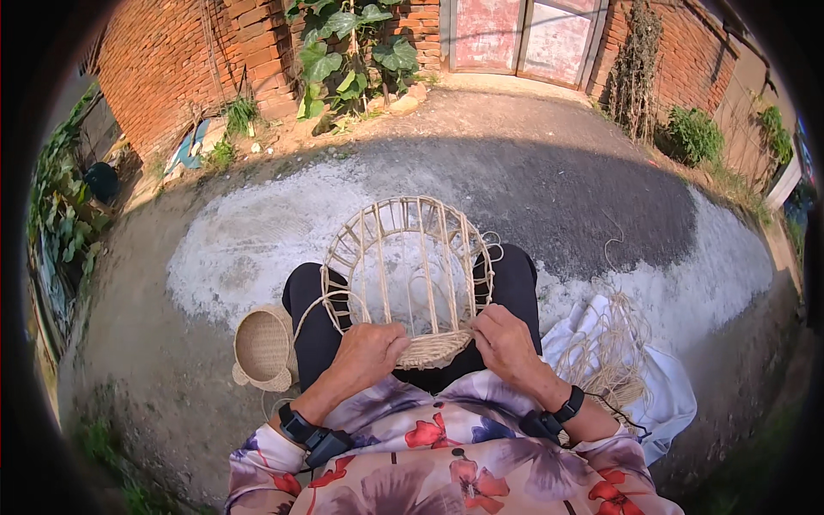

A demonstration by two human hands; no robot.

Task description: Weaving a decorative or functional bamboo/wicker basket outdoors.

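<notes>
- two grips, both at the near edge of one basket frame: the left grip (373,348) is closed, fingers and thumb drawn together on the left end of its woven section.
- the right grip (499,339) is pinched on the right end of that section; its fingertips are partly hidden.
- one basket frame (435,350), round and pale, over the lap between two knees in dark trousers (520,273); its ribs are too many to count surely.
- one cord loop (323,297) arching beside the left grip.
- two wrists, each wearing a dark strapped device, below one flowered shirt's two cuffs.
- one small woven basket (264,343) on the ground, just beside the left knee.
- one loose cord heap (608,365) on one white cloth (672,390), to the right.
- beyond, two door panels (486,34) set between brick walls (176,69).
</notes>
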